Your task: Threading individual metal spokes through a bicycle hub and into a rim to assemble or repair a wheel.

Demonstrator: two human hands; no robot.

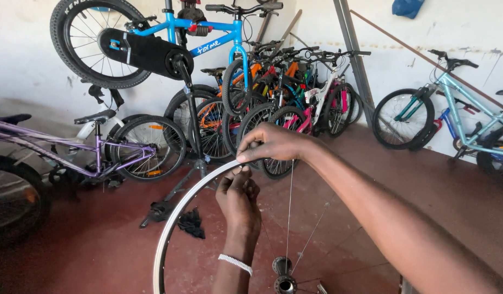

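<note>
Dark red floor (pixel 99 250), scuffed white wall (pixel 22 60) behind. A blue bicycle (pixel 170 38) is hanging on a repair stand (pixel 194 125); a purple bicycle (pixel 93 152) is standing at left, a row of bicycles (pixel 284 92) is leaning on the wall, and a teal bicycle (pixel 453 114) at right. A black rag (pixel 192 223) is lying on the floor. The right hand (pixel 273 142) is pinching the top of a bare wheel rim (pixel 175 218), fingers closed on it. The left hand (pixel 238 196), fingers curled, is touching the rim's inner side just below. Thin spokes (pixel 289 207) are running down to the hub (pixel 284 282).
</note>
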